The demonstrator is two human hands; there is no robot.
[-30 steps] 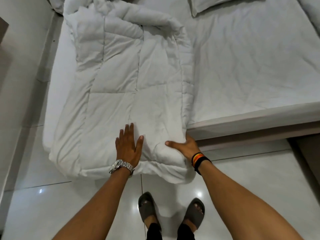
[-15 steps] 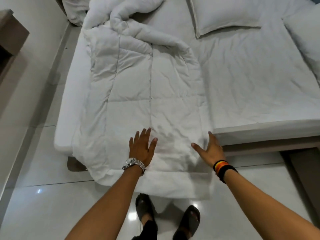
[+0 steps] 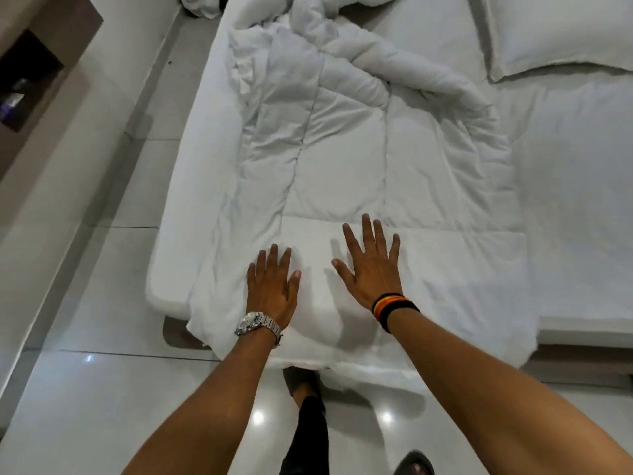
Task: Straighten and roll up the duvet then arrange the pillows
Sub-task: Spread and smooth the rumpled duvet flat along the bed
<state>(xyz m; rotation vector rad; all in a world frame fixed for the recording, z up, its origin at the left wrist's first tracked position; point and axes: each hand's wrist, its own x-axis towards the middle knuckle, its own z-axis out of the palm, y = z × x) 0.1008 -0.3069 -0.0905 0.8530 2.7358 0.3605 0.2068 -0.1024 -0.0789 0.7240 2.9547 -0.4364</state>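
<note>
Duvets: one white quilted duvet [image 3: 346, 159], rumpled at its far end
Pillows: one white pillow [image 3: 561, 32], partly cut off by the frame
Beds: one bed [image 3: 579, 186]
Hands: two, left hand [image 3: 272, 286] and right hand [image 3: 371, 265]
Wristwatches: one silver wristwatch [image 3: 257, 323]
Wristbands: one striped wristband [image 3: 392, 308]

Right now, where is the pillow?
In the head view, the white rectangular pillow lies at the top right on the white bed sheet, right of the bunched white quilted duvet.
</note>
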